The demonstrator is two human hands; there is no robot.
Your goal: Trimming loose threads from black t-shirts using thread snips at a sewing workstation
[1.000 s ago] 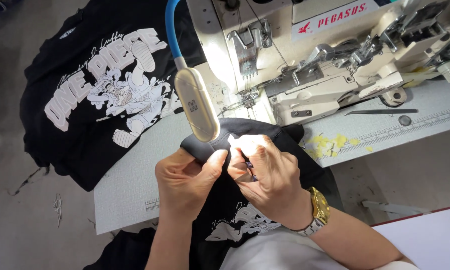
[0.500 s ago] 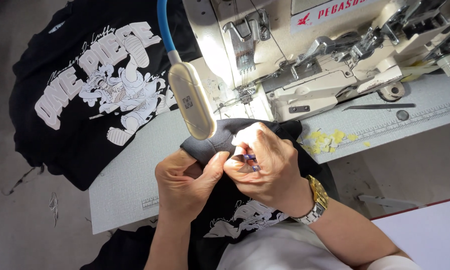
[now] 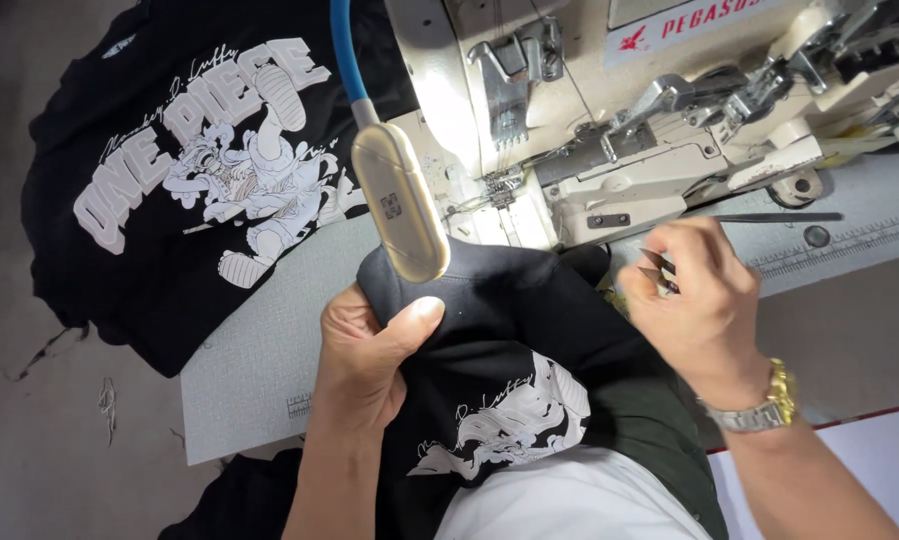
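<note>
My left hand [image 3: 364, 360] grips the edge of a black printed T-shirt [image 3: 514, 340] that lies across my lap and the grey table edge. My right hand [image 3: 694, 300] is lifted to the right of the shirt, apart from the cloth, and pinches a small thread snipper [image 3: 659, 270] between thumb and fingers. A gold watch sits on that wrist. Just above the shirt stands the cream sewing machine [image 3: 609, 130], its needle area [image 3: 504, 185] a little beyond the fabric.
A cream lamp head [image 3: 399, 205] on a blue gooseneck hangs over the shirt's top edge. A pile of black T-shirts [image 3: 199, 170] with white cartoon prints lies at the left. The grey table [image 3: 259, 370] carries a ruler strip at right.
My right hand has pulled away from the shirt toward the right, holding the snipper. The left hand keeps its grip on the fabric.
</note>
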